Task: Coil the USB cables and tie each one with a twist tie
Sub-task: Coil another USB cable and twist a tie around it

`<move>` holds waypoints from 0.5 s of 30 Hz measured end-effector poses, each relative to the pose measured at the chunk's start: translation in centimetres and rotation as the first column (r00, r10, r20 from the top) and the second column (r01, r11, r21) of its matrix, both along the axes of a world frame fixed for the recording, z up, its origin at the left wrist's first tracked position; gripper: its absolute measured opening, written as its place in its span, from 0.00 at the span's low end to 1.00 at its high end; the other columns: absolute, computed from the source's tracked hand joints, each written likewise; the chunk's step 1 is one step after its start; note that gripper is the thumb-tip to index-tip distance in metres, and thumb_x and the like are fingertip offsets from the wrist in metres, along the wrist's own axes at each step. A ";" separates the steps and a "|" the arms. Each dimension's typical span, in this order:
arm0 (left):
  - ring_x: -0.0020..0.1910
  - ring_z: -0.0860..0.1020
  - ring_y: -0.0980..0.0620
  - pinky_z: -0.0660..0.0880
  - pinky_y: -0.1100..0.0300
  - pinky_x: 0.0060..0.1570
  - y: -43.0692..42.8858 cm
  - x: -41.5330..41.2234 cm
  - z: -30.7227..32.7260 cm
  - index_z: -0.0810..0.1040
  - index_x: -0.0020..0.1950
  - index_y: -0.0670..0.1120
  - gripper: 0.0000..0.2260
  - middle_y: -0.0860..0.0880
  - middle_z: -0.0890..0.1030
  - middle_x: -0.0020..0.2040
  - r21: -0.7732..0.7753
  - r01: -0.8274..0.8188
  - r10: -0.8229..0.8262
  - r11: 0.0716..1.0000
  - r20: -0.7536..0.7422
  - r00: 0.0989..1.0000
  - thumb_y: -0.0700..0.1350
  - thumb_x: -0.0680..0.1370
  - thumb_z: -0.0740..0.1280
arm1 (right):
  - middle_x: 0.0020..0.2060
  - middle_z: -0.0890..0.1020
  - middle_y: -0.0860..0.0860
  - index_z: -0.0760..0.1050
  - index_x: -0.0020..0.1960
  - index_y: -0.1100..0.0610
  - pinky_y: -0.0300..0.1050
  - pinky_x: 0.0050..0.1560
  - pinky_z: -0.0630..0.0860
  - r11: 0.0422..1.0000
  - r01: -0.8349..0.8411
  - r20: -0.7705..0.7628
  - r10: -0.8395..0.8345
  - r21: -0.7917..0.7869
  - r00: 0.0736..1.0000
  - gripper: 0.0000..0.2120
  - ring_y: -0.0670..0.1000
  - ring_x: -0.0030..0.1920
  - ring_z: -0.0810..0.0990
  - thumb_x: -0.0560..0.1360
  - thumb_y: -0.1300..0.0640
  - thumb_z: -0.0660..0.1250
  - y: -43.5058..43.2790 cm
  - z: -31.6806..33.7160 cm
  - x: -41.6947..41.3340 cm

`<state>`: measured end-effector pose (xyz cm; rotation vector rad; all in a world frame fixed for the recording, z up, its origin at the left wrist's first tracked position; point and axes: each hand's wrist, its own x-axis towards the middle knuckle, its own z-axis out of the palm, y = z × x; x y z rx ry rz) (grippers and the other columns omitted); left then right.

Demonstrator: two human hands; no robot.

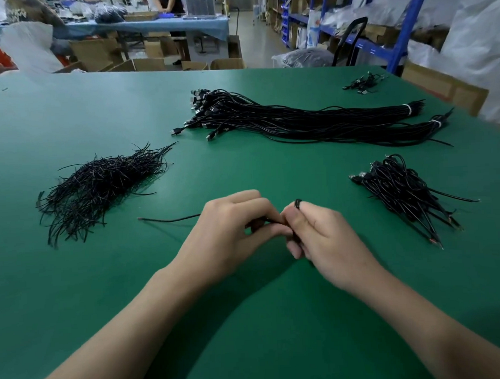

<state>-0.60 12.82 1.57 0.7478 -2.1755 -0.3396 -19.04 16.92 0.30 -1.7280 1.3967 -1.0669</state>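
Tying step judged: coiled cable [298, 203] is clamped by right grip [324, 237], probable twist tie [170, 219] pinched by left grip [230, 232]; wrap-and-twist needed next.

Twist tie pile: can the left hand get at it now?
Likely yes: only bare table separates the left hand from the twist tie pile, but it is busy pinching the cable.

Left hand [233, 232] and right hand [321, 238] pinch a coiled cable [297, 204] above the green table [247, 317].
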 end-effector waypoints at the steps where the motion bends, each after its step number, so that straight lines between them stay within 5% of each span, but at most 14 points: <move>1: 0.34 0.74 0.56 0.68 0.68 0.37 -0.1 0.1 0.1 0.85 0.42 0.46 0.06 0.54 0.77 0.36 0.024 0.010 -0.009 1.000 -0.041 0.999 0.47 0.74 0.77 | 0.25 0.72 0.46 0.72 0.40 0.58 0.35 0.28 0.63 0.999 -0.045 0.004 0.044 0.026 0.999 0.22 0.44 0.25 0.66 0.84 0.44 0.54 0.1 0.1 0.1; 4: 0.31 0.72 0.58 0.65 0.70 0.35 -0.4 0.3 0.4 0.84 0.39 0.46 0.06 0.54 0.78 0.35 0.105 0.041 -0.022 0.994 -0.183 0.983 0.46 0.71 0.79 | 0.25 0.66 0.45 0.77 0.40 0.58 0.37 0.29 0.60 0.956 -0.234 0.178 0.203 0.179 0.963 0.28 0.46 0.27 0.61 0.82 0.39 0.51 0.2 0.6 0.1; 7: 0.31 0.72 0.50 0.68 0.58 0.32 -0.6 0.3 0.2 0.83 0.38 0.50 0.07 0.50 0.80 0.35 0.270 0.121 -0.033 0.955 -0.308 0.951 0.48 0.71 0.79 | 0.26 0.61 0.47 0.77 0.41 0.57 0.38 0.28 0.56 0.829 -0.477 0.495 0.296 0.292 0.817 0.26 0.48 0.27 0.56 0.83 0.41 0.53 0.5 1.2 -0.1; 9: 0.34 0.76 0.47 0.72 0.55 0.35 -0.6 0.1 -0.1 0.83 0.39 0.50 0.05 0.49 0.82 0.36 0.388 0.208 -0.032 0.898 -0.412 0.911 0.46 0.72 0.78 | 0.27 0.59 0.46 0.76 0.42 0.57 0.39 0.28 0.54 0.754 -0.607 0.662 0.324 0.252 0.676 0.19 0.47 0.27 0.55 0.82 0.46 0.57 0.6 1.4 -0.2; 11: 0.37 0.79 0.55 0.74 0.63 0.41 -0.6 -0.4 -0.5 0.83 0.41 0.49 0.04 0.53 0.83 0.37 0.443 0.277 -0.044 0.852 -0.467 0.883 0.42 0.75 0.74 | 0.26 0.59 0.45 0.76 0.43 0.55 0.39 0.28 0.54 0.712 -0.677 0.771 0.322 0.185 0.550 0.14 0.46 0.26 0.56 0.81 0.49 0.59 0.7 1.5 -0.3; 15: 0.52 0.82 0.57 0.77 0.62 0.55 -0.2 -1.4 -1.5 0.84 0.57 0.49 0.10 0.54 0.86 0.51 0.493 0.266 -0.077 0.829 -0.370 0.926 0.40 0.82 0.64 | 0.26 0.63 0.44 0.76 0.45 0.56 0.37 0.27 0.59 0.767 -0.639 0.901 0.240 0.051 0.360 0.14 0.44 0.25 0.59 0.84 0.53 0.55 0.5 1.6 0.0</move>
